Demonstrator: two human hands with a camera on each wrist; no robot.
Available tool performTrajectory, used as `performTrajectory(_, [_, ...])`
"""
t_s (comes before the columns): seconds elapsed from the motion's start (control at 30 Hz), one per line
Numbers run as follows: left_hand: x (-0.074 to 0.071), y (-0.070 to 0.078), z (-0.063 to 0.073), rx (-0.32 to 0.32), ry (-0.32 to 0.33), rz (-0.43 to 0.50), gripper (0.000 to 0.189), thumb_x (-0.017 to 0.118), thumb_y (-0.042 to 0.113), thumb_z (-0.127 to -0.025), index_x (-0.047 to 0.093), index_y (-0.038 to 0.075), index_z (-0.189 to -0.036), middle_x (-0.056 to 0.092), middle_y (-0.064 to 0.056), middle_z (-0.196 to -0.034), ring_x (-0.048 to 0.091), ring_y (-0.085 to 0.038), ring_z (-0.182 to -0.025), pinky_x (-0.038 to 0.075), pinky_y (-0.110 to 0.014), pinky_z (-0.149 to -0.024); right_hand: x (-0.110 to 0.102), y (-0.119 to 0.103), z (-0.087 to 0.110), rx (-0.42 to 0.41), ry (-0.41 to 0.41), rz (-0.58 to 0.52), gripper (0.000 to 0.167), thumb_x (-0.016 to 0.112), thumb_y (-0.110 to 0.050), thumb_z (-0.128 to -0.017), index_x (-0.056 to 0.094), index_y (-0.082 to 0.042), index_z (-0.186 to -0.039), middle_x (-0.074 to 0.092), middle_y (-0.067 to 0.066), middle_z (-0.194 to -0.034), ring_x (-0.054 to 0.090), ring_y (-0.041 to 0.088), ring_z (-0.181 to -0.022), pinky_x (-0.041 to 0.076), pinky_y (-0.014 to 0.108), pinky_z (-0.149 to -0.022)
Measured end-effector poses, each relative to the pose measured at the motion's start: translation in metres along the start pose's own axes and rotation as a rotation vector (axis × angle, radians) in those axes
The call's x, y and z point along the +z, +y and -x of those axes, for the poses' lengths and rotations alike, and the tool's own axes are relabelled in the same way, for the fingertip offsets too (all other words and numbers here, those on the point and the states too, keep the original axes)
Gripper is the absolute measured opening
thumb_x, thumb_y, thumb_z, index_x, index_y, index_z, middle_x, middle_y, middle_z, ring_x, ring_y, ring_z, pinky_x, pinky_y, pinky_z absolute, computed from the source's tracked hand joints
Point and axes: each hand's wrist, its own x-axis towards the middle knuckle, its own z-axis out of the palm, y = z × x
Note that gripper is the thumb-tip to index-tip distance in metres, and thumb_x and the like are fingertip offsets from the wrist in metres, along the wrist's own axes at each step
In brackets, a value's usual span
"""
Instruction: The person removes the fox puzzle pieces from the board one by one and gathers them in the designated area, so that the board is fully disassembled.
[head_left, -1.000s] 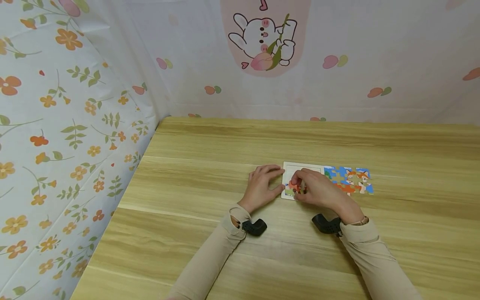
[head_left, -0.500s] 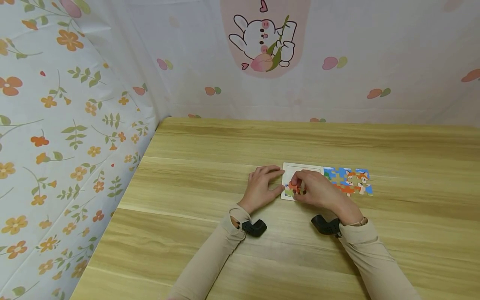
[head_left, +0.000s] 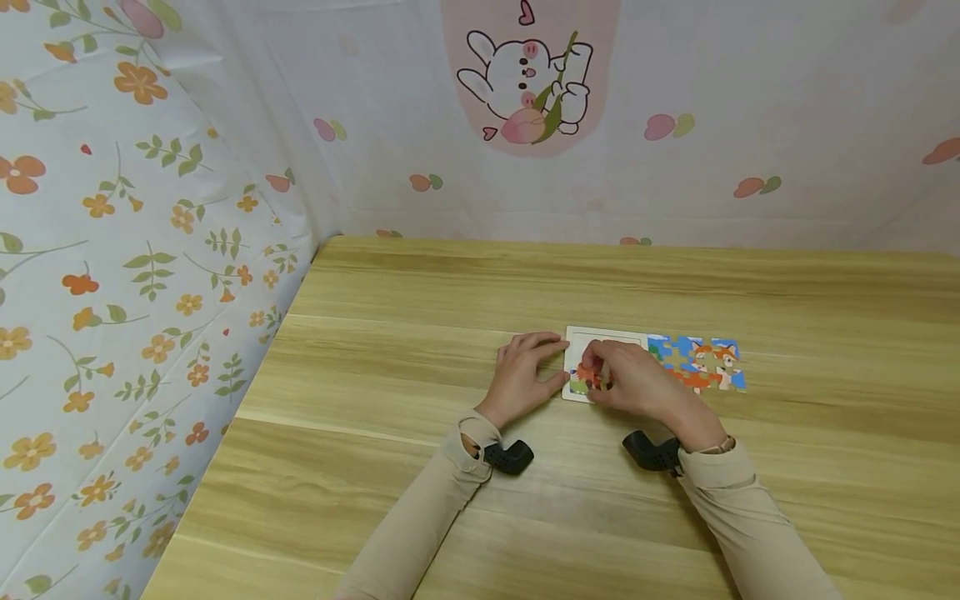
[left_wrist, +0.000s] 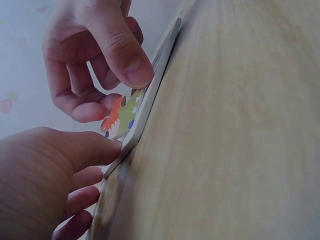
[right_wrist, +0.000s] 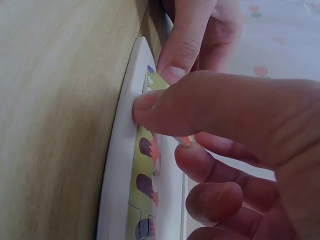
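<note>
A pale puzzle tray [head_left: 573, 330] lies on the table with a few picture pieces along its near side. My left hand [head_left: 522, 372] rests at the tray's left edge, thumb and fingertips touching it, fingers loosely bent. Over the tray, my right hand [head_left: 641, 379] pinches a puzzle piece [left_wrist: 114, 114] with orange and green on it between thumb and index finger, at the near left corner. In the right wrist view its thumb [right_wrist: 155, 107] hides most of that piece. Pieces with dark paws [right_wrist: 145, 185] lie flat in the tray beside it.
Right of the tray lie several puzzle pieces [head_left: 726, 354] showing a fox on blue, partly fitted together. The wooden table [head_left: 405, 333] meets a patterned cloth [head_left: 360, 150] at the back and left. Black wrist devices [head_left: 510, 457] sit on both wrists.
Both hands keep nearly the same place at the tray. Only very slight shifts of the right hand's fingers show.
</note>
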Motion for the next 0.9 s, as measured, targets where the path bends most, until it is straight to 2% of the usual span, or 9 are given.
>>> performTrajectory(0.23, [0.0003, -0.0002, 0.0004, -0.007, 0.0, 0.005, 0.042, 0.066, 0.026, -0.085, 0.061, 0.016, -0.125, 0.051, 0.002, -0.131, 0.04, -0.018, -0.119, 0.029, -0.039, -0.091, -0.0005, 0.0001, 0.0002, 0.038, -0.003, -0.002, 0.039, 0.077, -0.006, -0.068, 0.051, -0.004, -0.096, 0.054, -0.001, -0.076, 0.047, 0.007, -0.058, 0.04, 0.027, -0.055])
performTrajectory(0.63, [0.0004, -0.0003, -0.0007, -0.019, -0.011, -0.011, 0.043, 0.065, 0.028, -0.086, 0.06, 0.017, -0.126, 0.05, 0.003, -0.132, 0.039, -0.017, -0.121, 0.029, -0.038, -0.092, -0.0077, 0.003, 0.0016, 0.077, -0.029, -0.04, 0.037, 0.075, -0.007, -0.07, 0.05, -0.005, -0.097, 0.056, 0.002, -0.08, 0.046, 0.011, -0.059, 0.039, 0.03, -0.058])
performTrajectory(0.9, [0.0007, -0.0004, -0.0004, -0.017, -0.012, -0.009, 0.043, 0.065, 0.027, -0.086, 0.06, 0.017, -0.127, 0.05, 0.002, -0.132, 0.04, -0.018, -0.121, 0.029, -0.039, -0.092, -0.0096, 0.0022, 0.0024, 0.067, -0.023, -0.046, 0.036, 0.075, -0.008, -0.072, 0.05, -0.005, -0.098, 0.056, 0.001, -0.083, 0.044, 0.01, -0.058, 0.038, 0.029, -0.057])
